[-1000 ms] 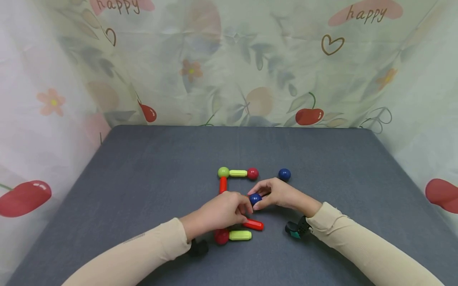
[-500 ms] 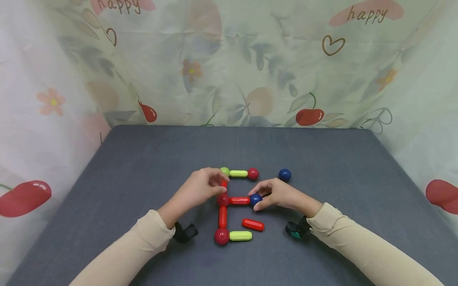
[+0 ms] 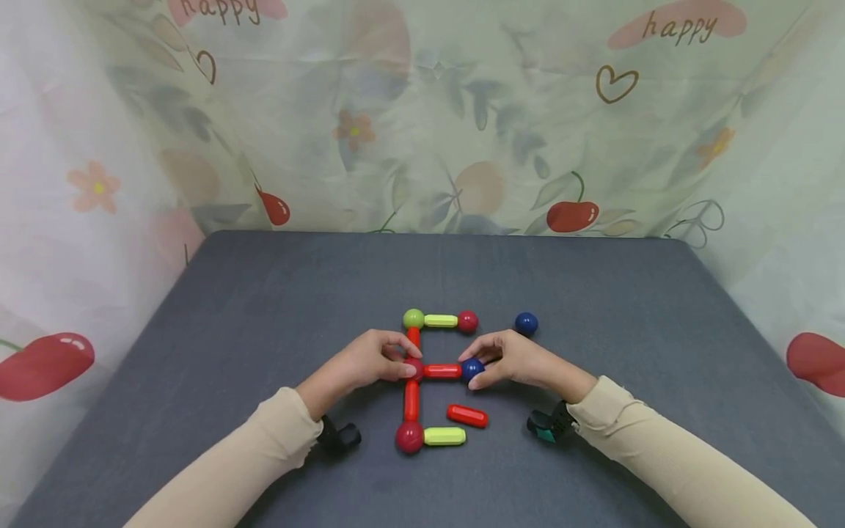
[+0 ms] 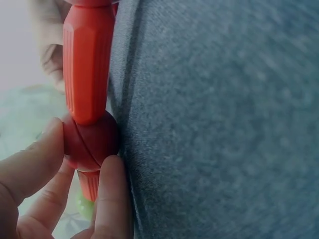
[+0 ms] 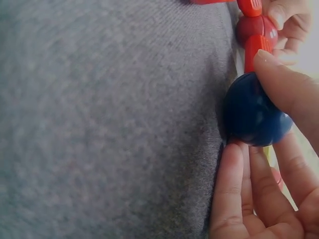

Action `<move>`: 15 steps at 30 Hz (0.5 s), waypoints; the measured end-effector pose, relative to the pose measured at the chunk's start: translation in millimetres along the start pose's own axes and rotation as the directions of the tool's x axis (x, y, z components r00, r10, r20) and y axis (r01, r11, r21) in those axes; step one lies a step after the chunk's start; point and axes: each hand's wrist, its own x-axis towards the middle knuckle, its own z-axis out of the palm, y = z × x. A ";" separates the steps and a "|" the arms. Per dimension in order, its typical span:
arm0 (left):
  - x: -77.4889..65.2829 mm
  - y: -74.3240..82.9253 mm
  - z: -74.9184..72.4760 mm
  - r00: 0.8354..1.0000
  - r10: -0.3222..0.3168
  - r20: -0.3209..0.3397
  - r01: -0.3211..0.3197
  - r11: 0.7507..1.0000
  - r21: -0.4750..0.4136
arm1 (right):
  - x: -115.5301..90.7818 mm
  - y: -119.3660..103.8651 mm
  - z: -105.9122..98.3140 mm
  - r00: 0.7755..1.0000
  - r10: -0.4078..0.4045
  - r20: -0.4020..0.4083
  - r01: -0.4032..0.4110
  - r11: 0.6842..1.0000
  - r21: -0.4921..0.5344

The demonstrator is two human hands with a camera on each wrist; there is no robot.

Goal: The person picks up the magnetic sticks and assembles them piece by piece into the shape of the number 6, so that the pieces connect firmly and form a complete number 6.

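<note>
My left hand (image 3: 370,361) pinches the middle red ball (image 4: 92,142) of a stick-and-ball shape between thumb and fingers. A red rod (image 3: 442,371) runs from that ball to a blue ball (image 3: 472,369), which the thumb and fingers of my right hand (image 3: 521,358) hold. Another red rod (image 3: 411,401) leads down to a lower red ball (image 3: 410,437) with a yellow-green rod (image 3: 444,436) on its right. Above, the shape continues to a green ball (image 3: 413,318), a second yellow-green rod (image 3: 441,320) and an upper red ball (image 3: 467,321).
A loose red rod (image 3: 467,416) lies between the middle and bottom arms of the shape. Beyond my right hand sits a second blue ball (image 3: 526,323). The dark grey table (image 3: 297,293) ends at a patterned curtain (image 3: 436,147) behind.
My left hand leaves the spot by the loose red rod, goes up and left near the green ball, then comes down onto the middle red ball. The right hand stays on the blue ball.
</note>
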 end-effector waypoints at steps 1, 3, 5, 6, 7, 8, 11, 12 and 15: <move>-0.1 0.4 0.3 1.000 0.001 0.003 -0.001 1.000 -0.003 | -0.7 -0.2 -0.2 1.000 -0.006 0.002 0.006 1.000 0.002; -0.4 1.2 0.4 1.000 0.002 0.006 -0.002 1.000 -0.003 | -2.0 -0.6 -0.6 1.000 -0.023 0.009 0.023 1.000 0.005; -0.5 1.7 0.3 1.000 0.002 0.007 -0.002 1.000 0.003 | -3.3 -0.5 -0.5 0.999 -0.034 0.015 0.034 0.999 0.008; -0.2 1.6 0.2 1.000 0.002 0.008 -0.002 1.000 0.005 | -4.0 -0.4 -0.2 0.999 -0.041 0.017 0.041 0.999 0.010; -0.1 1.5 0.1 1.000 0.000 0.008 0.000 1.000 0.007 | -4.5 0.0 0.5 0.999 -0.046 0.015 0.045 0.999 0.011; 0.1 1.2 0.0 1.000 -0.002 0.009 0.002 1.000 0.008 | -5.1 0.5 1.4 0.999 -0.052 0.012 0.051 0.999 0.013; 0.9 0.4 -0.2 1.000 -0.006 0.012 0.006 1.000 0.010 | -8.1 1.9 4.7 0.997 -0.082 -0.016 0.082 0.997 0.006; 1.2 0.0 -0.3 1.000 -0.008 0.012 0.008 1.000 0.010 | -9.5 1.9 5.9 0.994 -0.105 -0.031 0.105 0.995 -0.003; 1.1 -0.4 -0.7 1.000 -0.010 0.013 0.010 1.000 0.007 | -15.7 -0.5 8.7 0.982 -0.160 -0.097 0.158 0.987 -0.029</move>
